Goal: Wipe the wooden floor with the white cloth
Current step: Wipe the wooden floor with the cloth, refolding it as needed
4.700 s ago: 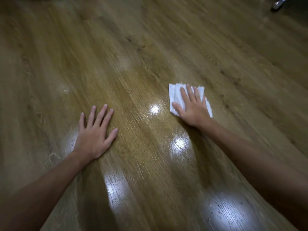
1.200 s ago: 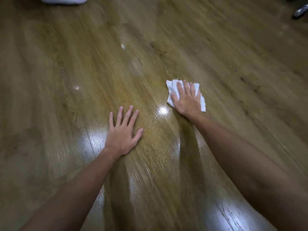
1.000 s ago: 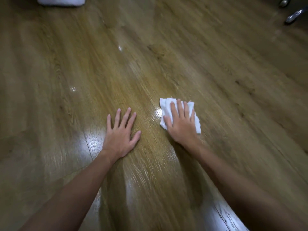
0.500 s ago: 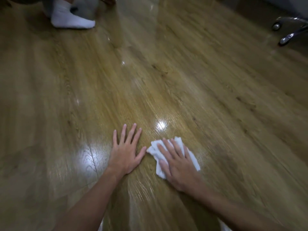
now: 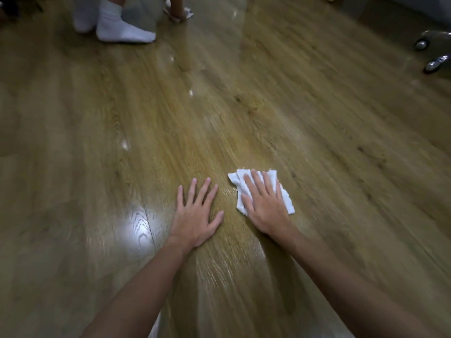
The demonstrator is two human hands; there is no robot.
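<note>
The white cloth (image 5: 285, 198) lies crumpled flat on the glossy wooden floor (image 5: 244, 118), just right of centre. My right hand (image 5: 264, 206) presses on it with straight, spread fingers, covering most of its middle. My left hand (image 5: 196, 213) rests flat on the bare floor a short way to the left of the cloth, fingers spread, holding nothing.
A person's feet in white socks (image 5: 122, 30) stand at the far left, with another foot (image 5: 179, 13) behind them. Chrome chair casters (image 5: 435, 63) sit at the far right edge. Bright light reflections shine on the boards near my left wrist.
My right hand has pulled the cloth back towards me, close beside my left hand, then slid it slightly right. The view has tilted up, bringing the socked feet and casters into sight.
</note>
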